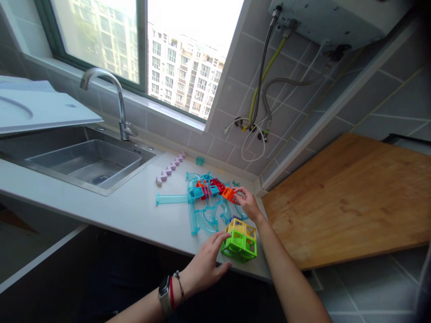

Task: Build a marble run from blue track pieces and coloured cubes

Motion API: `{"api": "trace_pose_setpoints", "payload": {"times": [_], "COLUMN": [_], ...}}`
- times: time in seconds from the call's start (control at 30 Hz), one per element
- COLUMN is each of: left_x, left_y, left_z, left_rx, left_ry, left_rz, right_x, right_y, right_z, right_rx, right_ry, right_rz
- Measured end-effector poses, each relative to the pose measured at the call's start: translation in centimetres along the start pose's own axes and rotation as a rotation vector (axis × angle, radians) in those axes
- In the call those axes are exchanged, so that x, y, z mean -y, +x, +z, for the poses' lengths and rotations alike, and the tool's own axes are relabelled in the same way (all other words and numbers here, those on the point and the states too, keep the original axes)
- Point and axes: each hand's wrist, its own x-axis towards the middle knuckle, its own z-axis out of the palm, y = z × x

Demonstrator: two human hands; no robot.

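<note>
My right hand [249,205] is closed on an orange hollow cube block [229,194], gripping it with the fingertips at the right side of a pile of parts. My left hand [211,262] has its thumb and fingers apart, the fingertips at the near left corner of a stack of green cube blocks [239,246] and yellow cube blocks [241,227]. Translucent blue track pieces [197,217], straight and curved, lie heaped beyond it. Red cube blocks [218,185] sit among them, close to the orange one.
A zigzag row of pale purple pieces [170,168] lies near the sink [90,159] and its faucet [123,105]. One teal block [200,160] rests by the back wall. A wooden board [350,202] leans at the right; hoses [266,85] hang from a wall unit above.
</note>
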Motion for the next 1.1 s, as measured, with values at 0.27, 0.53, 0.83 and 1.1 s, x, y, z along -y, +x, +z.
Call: {"api": "trace_pose_setpoints", "payload": {"times": [0.27,0.53,0.83,1.1], "left_x": [1.7,2.2,2.7,1.2], "left_y": [1.0,2.5,2.4,1.5], "left_z": [-0.9,-1.3,-1.0,-0.6], "left_rx": [-0.019,-0.022,-0.041,-0.1], "left_ry": [-0.17,-0.41,-0.237,-0.144], "left_rz": [-0.15,-0.342,-0.315,-0.239], "right_x": [-0.4,-0.6,-0.4,1.9], "right_y": [1.2,1.7,2.4,2.1], "right_z": [0.2,-0.2,-1.0,-3.6], "right_rx": [-0.144,-0.102,-0.441,-0.583], "right_ry": [0.287,0.454,0.571,0.565], "right_rz": [0.159,0.441,0.244,0.057]}}
